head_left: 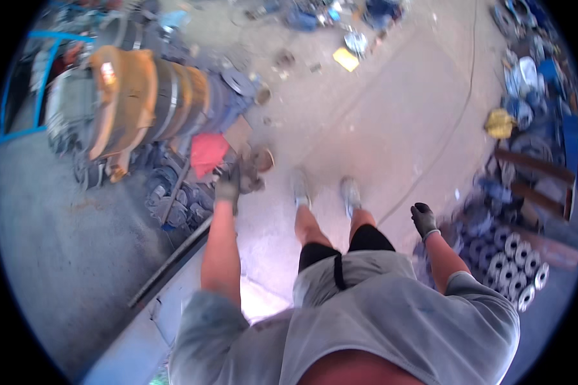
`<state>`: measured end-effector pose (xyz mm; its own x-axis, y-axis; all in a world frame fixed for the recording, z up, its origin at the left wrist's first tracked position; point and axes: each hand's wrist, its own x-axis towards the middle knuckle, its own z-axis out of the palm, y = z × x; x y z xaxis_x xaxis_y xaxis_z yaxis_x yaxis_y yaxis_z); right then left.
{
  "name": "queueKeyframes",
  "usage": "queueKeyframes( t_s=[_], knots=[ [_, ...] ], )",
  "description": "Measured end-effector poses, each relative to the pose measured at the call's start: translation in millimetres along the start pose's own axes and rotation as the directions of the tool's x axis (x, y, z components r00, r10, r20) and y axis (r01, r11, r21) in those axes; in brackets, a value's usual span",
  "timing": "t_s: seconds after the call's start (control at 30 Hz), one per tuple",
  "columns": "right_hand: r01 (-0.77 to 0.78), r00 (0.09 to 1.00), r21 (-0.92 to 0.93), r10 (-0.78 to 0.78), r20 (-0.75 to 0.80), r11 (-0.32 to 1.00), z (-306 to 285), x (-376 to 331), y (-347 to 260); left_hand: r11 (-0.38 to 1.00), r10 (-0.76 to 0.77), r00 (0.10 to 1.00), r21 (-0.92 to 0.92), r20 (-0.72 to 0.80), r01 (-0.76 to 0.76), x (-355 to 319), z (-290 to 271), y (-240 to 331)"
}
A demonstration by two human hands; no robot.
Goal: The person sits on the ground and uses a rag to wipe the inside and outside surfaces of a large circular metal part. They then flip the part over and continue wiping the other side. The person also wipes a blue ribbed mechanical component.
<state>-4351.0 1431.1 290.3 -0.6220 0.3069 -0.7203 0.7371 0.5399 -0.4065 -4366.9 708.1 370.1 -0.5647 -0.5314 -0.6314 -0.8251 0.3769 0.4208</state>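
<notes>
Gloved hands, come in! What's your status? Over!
Left hand at blurred metal part, grip unclear. Right hand curled, no object visible. Cable along floor ahead.

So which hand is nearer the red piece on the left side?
Left. The left hand is just right of and below the red piece in the picture; blur hides any contact. The right hand is far off to its right.

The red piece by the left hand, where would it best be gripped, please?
Probably pinch the red piece at its near edge, coming from the person's side with the left hand: it looks broad and flat, that edge faces the hand, and a brown piece sits by its right side. Blur hides its thickness.
</notes>
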Motion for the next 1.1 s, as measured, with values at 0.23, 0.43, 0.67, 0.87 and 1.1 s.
queueKeyframes(
  t_s=[0.23,0.43,0.67,0.87,1.1],
  knots=[
    [0.444,0.785,0.137,-0.458,0.417,0.885,79.2,-85.1,-285.8,0.796,0.052,0.928,-0.545,-0.370,-0.262,-314.6,-58.2,-113.3],
    [0.357,0.062,0.151,-0.185,0.981,0.922,187.3,-359.8,-308.6,0.159,-0.024,0.863,-0.854,-0.505,-0.495,-529.8,-33.0,-111.6],
    [0.448,-0.654,0.716,-0.351,0.671,0.536,282.5,-565.0,-139.9,-0.069,-0.411,0.688,-0.732,-0.598,-0.678,-720.8,43.3,-237.9],
    [0.796,-0.296,0.200,0.078,0.952,0.571,324.0,-715.2,-30.0,0.166,-0.915,0.250,-0.861,-0.316,-0.481,-883.4,201.6,-447.1],
    [0.746,-0.181,0.263,-0.193,0.964,0.612,427.1,-798.4,51.6,0.108,-0.981,-0.158,-0.994,-0.112,0.029,-1018.6,276.6,-586.2]
  ],
)
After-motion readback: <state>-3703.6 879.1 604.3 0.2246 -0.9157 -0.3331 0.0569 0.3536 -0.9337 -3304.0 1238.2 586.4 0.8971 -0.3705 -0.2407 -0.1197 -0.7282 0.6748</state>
